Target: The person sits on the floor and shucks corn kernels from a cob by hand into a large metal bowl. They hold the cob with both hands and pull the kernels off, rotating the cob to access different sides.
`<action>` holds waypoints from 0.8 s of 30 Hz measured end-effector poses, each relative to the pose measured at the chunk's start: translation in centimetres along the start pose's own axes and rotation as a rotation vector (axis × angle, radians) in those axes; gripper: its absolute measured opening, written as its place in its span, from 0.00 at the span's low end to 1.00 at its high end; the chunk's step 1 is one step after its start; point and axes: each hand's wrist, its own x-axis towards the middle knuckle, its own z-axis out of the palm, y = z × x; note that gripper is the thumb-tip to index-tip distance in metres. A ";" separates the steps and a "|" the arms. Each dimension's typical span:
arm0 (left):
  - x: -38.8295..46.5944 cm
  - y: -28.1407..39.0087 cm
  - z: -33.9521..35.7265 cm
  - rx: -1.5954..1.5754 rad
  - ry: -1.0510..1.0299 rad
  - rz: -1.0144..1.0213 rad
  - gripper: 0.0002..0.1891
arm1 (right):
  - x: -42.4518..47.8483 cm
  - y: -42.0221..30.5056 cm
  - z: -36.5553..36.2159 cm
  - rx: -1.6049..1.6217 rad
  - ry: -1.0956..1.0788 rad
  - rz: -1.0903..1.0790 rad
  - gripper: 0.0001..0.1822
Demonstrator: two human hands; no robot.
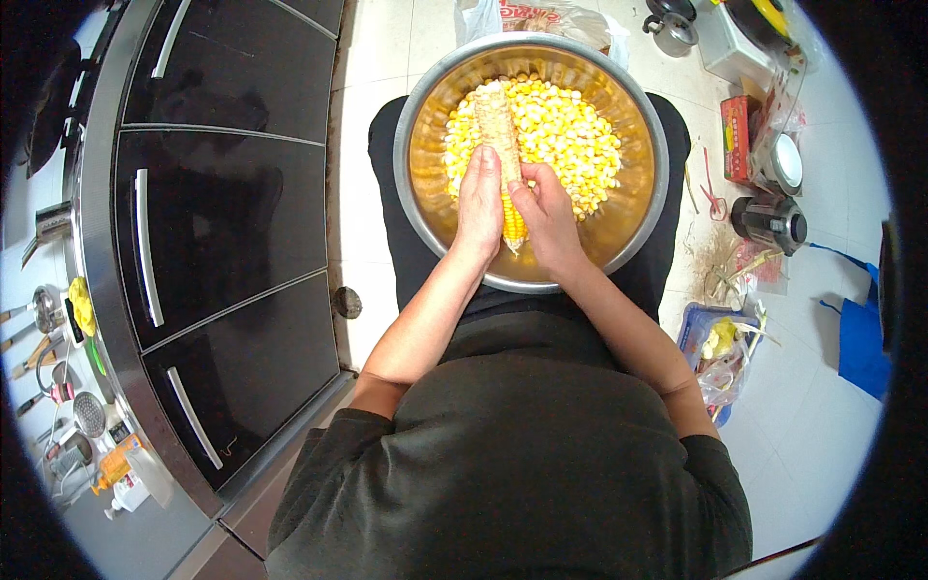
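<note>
A large metal basin (638,239) rests on my lap, with loose yellow corn kernels (565,138) spread over its bottom. Above them I hold a corn cob (495,116). Its far part is bare of kernels; rows of kernels remain on the near end, by its pointed tip. My left hand (480,199) grips the cob along its left side, the thumb lying on the cob. The thumb and curled fingers of my right hand (549,214) press on the cob's right side, where the bare part meets the kernels.
Dark cabinet drawers (225,196) with metal handles stand at the left. Beyond the basin lies a plastic bag (580,27). On the tiled floor at the right are a red box (736,138), a blender jug (768,221) and a blue basket (689,326) holding husks and plastic bags.
</note>
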 end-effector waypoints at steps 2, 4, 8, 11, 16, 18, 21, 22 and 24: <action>0.2 -0.6 -0.3 0.005 -0.004 0.015 0.24 | 0.1 0.5 0.0 -0.068 0.029 -0.019 0.16; -0.2 0.1 0.1 -0.032 0.029 -0.004 0.24 | 0.3 0.4 -0.2 -0.118 0.028 -0.015 0.18; -0.3 0.7 0.3 -0.114 0.048 -0.073 0.26 | 0.5 0.5 -0.6 0.140 0.016 0.081 0.18; -0.1 0.6 -0.1 -0.142 0.019 -0.137 0.26 | 0.6 0.0 -0.7 0.323 0.007 0.118 0.16; 0.5 -0.2 -0.4 -0.156 0.025 -0.066 0.24 | 0.0 -0.8 -0.5 0.315 -0.092 0.090 0.15; 0.3 -0.2 -0.5 -0.115 -0.004 -0.070 0.23 | 0.1 0.1 0.2 0.378 -0.065 0.023 0.15; 0.2 -0.3 -0.5 -0.065 -0.002 -0.063 0.23 | 0.1 0.4 -0.4 0.114 -0.092 0.013 0.13; 0.2 -0.5 -0.5 -0.051 0.001 -0.047 0.23 | 0.1 0.6 -0.5 0.050 -0.063 -0.002 0.13; 0.0 -0.4 -0.3 -0.039 0.021 -0.024 0.23 | 0.3 0.8 -0.5 -0.080 -0.006 -0.031 0.12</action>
